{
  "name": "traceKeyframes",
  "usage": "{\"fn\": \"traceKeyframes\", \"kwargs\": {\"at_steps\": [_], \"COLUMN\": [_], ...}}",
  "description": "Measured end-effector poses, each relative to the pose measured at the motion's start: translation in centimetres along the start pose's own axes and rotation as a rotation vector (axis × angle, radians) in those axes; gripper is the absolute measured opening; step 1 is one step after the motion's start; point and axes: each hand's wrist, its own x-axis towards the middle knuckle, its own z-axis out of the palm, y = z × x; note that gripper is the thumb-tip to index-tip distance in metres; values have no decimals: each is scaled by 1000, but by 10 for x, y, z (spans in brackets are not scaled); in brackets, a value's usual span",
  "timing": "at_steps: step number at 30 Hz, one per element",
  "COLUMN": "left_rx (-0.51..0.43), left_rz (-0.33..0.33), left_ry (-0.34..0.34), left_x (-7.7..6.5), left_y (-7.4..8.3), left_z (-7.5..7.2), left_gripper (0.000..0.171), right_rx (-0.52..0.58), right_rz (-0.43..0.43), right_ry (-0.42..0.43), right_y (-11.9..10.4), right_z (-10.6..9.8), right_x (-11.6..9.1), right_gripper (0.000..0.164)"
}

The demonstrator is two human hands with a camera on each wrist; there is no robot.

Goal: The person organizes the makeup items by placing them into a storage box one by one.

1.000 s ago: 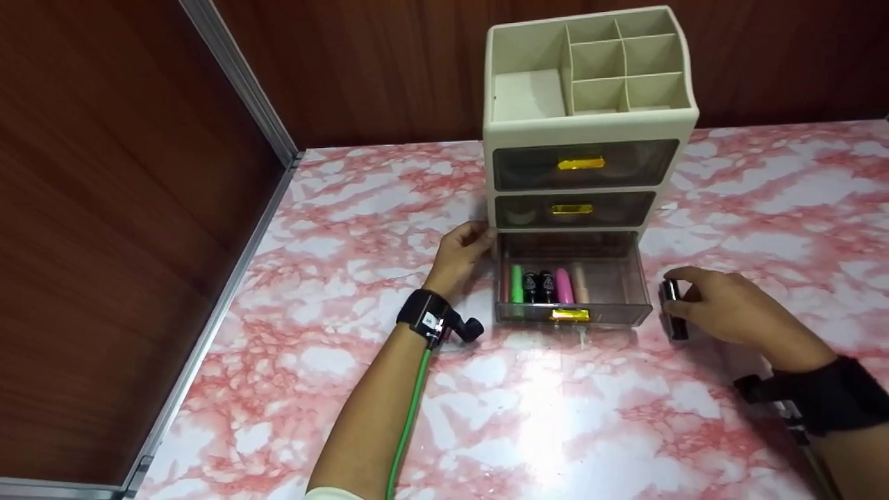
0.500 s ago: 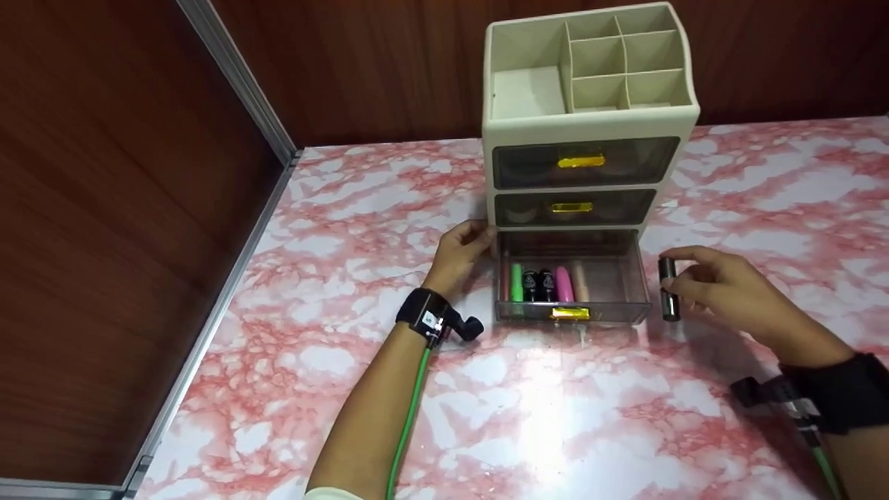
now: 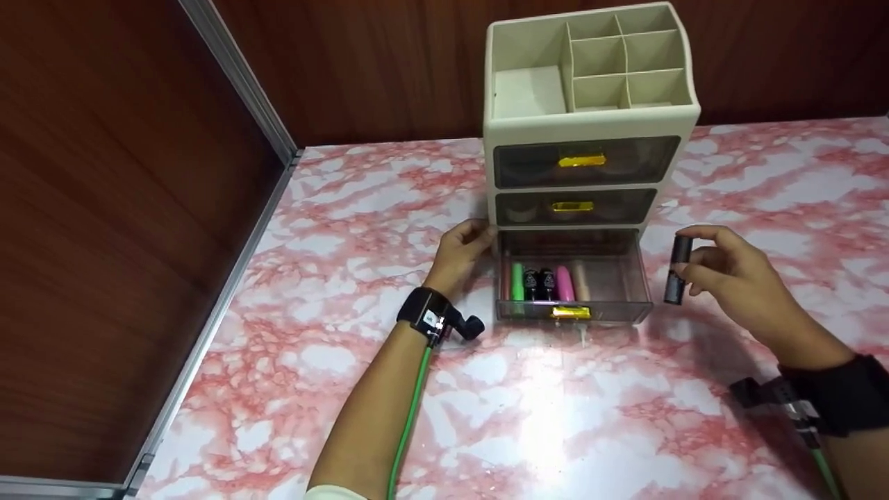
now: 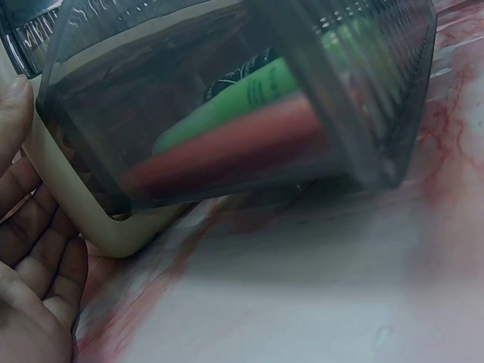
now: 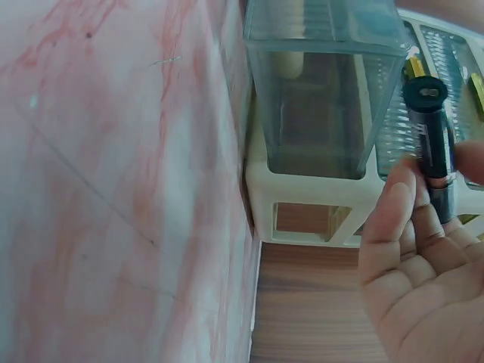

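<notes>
My right hand [image 3: 736,285] pinches a slim black cosmetic tube [image 3: 682,248] between thumb and fingers, upright, to the right of the pulled-out bottom drawer [image 3: 618,314]. In the right wrist view, a thin coppery band circles the tube [image 5: 432,144] near the fingers. My left hand [image 3: 458,257] rests against the lower left side of the cream drawer organizer [image 3: 590,123], thumb at its front edge. Inside the clear drawer lie a reddish tube [image 4: 234,147], a green tube [image 3: 517,281], two black bottles [image 3: 547,283], a pink tube [image 3: 565,283] and a beige tube [image 3: 580,282].
Two upper drawers with gold handles [image 3: 582,160] are closed. Open compartments [image 3: 531,90] top the organizer. It stands on a red-and-white marbled tabletop [image 3: 347,278], with a dark wood panel [image 3: 361,69] behind and another at left. Green cables [image 3: 413,410] run from the wrist cameras.
My right hand has lifted the black tube upward, away from the table beside the drawer, and turned it slightly. The left hand stays against the organizer.
</notes>
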Motion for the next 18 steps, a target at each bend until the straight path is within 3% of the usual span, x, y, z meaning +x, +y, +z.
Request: {"fn": "traceKeyframes", "kwargs": {"at_steps": [3,10,14,18], "left_rx": [-20,51,3,-26], "left_rz": [-10,26,6,-19], "left_ry": [-5,15,7,1], "left_x": [1,1,1,0], "left_y": [0,2,2,2], "left_z": [0,0,0,0], "left_gripper": [35,35,34,35], "right_rx": [17,22,0,61], "right_rz": [-24,-25,-18,-21], "right_ry": [-9,-33,-64,-115], "right_y": [0,-2,-3,-3], "right_z": [0,3,3,3], "right_x": [0,0,-2,-2], "right_gripper": [38,40,39,39]}}
